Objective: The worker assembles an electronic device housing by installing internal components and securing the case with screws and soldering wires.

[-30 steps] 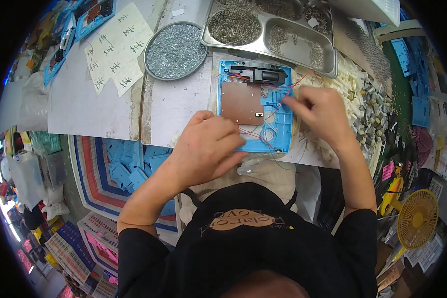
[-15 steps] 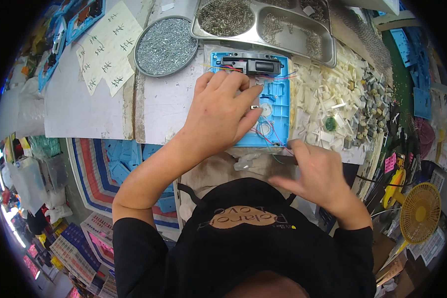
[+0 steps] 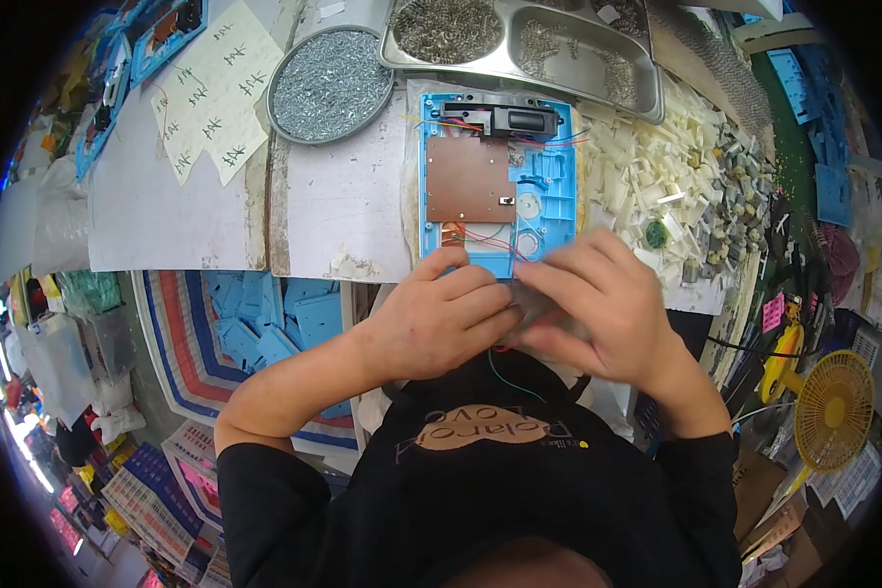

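A blue plastic housing [image 3: 549,186] lies flat on the white table, with a brown circuit board [image 3: 470,176] in it and a black part [image 3: 505,118] at its far end. Thin red wires run across its near end. My left hand [image 3: 441,318] and my right hand [image 3: 603,314] meet at the table's near edge, just below the housing. Their fingers pinch a small greyish part [image 3: 532,304], which is blurred. A red and a green wire [image 3: 500,361] hang down from it toward my chest.
A round metal dish of screws [image 3: 328,83] and a compartmented steel tray [image 3: 559,59] of small metal parts stand at the back. White plastic pieces [image 3: 647,167] are heaped to the right. Marked paper sheets [image 3: 216,88] lie left. Blue housings [image 3: 265,328] are stacked below the table, and a yellow fan [image 3: 833,412] stands right.
My left hand has come off the blue housing, leaving it uncovered. Both hands have drawn together at the near edge around the small wired part.
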Tool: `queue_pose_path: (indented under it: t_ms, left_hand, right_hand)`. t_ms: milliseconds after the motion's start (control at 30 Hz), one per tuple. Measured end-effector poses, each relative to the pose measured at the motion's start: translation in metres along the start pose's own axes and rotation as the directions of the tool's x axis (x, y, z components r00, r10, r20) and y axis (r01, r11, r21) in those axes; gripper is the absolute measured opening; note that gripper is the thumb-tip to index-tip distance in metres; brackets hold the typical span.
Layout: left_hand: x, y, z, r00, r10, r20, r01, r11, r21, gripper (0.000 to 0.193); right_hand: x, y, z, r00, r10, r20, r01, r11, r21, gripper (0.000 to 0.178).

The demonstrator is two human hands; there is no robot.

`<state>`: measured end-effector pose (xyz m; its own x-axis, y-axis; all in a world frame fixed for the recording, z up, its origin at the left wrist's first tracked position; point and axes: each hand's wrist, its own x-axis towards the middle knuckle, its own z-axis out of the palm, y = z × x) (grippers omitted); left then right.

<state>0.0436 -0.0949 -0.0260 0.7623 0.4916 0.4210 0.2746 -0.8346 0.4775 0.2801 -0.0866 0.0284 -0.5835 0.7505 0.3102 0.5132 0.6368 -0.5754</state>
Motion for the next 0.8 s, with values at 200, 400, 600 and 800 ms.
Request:
queue_pose_path:
  t_ms: [200, 400, 600, 800]
  left_hand:
    - [-0.026, -0.003, -0.008, 0.992, -0.089, -0.088, 0.091, 0.996, 0.016, 0.036]
    - [-0.012, -0.002, 0.002, 0.996, -0.027, -0.081, 0.025, 1.000, -0.019, 0.035]
    - [-0.004, -0.003, 0.010, 0.996, -0.027, -0.081, 0.022, 0.998, -0.063, 0.034]
    - [-0.010, -0.004, 0.007, 0.999, 0.005, -0.044, -0.008, 0.998, -0.056, 0.035]
  right_hand:
    - [0.001, 0.015, 0.025, 1.000, -0.014, 0.006, 0.013, 0.999, 0.046, 0.036]
    - [0.022, 0.023, 0.022, 0.963, 0.266, -0.035, -0.268, 0.938, -0.220, 0.024]
    - [0.025, 0.028, 0.021, 0.925, 0.376, 0.053, -0.368, 0.922, -0.123, 0.017]
    - [0.028, 0.042, 0.005, 0.872, 0.487, -0.056, -0.489, 0.856, -0.167, 0.014]
